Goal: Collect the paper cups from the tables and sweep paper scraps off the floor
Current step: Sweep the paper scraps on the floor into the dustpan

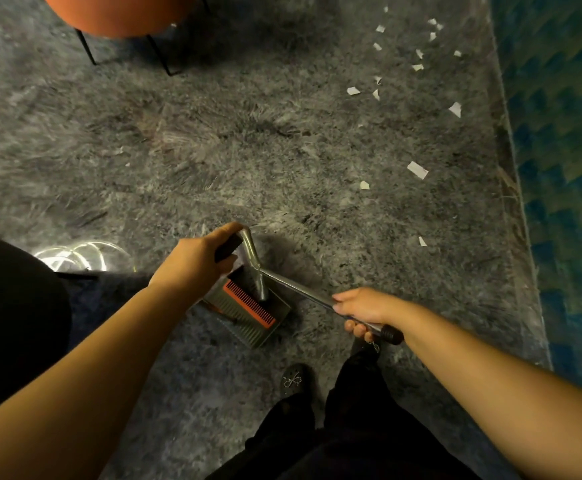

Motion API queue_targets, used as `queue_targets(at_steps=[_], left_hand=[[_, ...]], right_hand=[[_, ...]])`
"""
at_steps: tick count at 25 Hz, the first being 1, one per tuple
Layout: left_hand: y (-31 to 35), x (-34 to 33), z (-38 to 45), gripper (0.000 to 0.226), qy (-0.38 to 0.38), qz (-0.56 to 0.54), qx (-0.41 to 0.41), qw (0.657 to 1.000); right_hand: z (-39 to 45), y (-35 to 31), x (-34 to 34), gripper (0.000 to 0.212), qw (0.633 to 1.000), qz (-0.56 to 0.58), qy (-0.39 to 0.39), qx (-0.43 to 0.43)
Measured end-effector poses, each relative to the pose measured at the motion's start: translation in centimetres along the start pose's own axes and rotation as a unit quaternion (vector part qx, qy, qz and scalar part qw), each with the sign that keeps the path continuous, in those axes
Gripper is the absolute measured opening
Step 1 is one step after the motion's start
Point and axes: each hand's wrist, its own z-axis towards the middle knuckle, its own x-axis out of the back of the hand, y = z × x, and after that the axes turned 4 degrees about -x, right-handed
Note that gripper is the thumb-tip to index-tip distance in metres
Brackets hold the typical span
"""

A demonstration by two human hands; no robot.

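Dustpan and broom in our hands, scraps waiting at upper right

From the left of the frame, our left hand (199, 258) is curled around the black grip of the dustpan handle (251, 251), the dustpan (248, 310) hanging low above the grey rug (178, 140), likely ready to set down; our right hand (365, 310) clenches the broom handle (303, 289), angled across it; white paper scraps (417, 169) lie scattered at centre right and upper right, well apart from the pan, unswept
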Motion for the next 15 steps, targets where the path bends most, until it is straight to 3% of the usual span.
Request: queue_targets(at_steps=[8,15], left_hand=[[3.4,-0.3,3.8,0.062,-0.045,-0.048,-0.041,0.997],[11.0,-1.4,11.7,0.062,-0.040,-0.009,-0.107,0.993]], right_hand=[[-2.2,2.4,5.0,0.049,0.992,0.096,0.085,0.016],[-1.7,5.2,12.7,0.039,0.964,0.203,0.171,0.020]])
